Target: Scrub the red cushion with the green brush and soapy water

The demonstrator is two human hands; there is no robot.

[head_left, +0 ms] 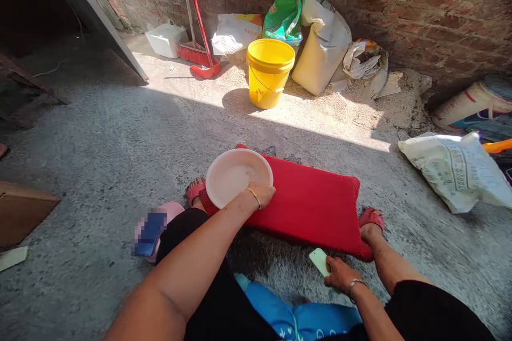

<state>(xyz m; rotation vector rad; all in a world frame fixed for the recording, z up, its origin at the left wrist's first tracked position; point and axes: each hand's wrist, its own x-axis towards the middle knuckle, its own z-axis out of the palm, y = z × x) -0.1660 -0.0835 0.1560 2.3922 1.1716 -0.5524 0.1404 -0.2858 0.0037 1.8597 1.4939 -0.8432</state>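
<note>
A round white plastic basin [230,173] rests on the left end of a low bench covered in red cloth [316,197]. Inside it is a pale bottom with a few small dark marks. My left hand [262,193], with a gold bracelet at the wrist, is closed at the basin's right rim; its fingertips are partly hidden. Below the bench's front edge, my right hand [340,274] grips a pale green flat rectangular piece [319,261] with rounded corners and a small dark dot near one end. Whether it is a phone I cannot tell.
A yellow bucket [267,77] stands beyond the bench. By the brick wall are a broom [194,53], a red dustpan [206,69], a white box [167,40] and several sacks [320,53]. Another sack [456,170] lies right; a cardboard box [24,210] sits left.
</note>
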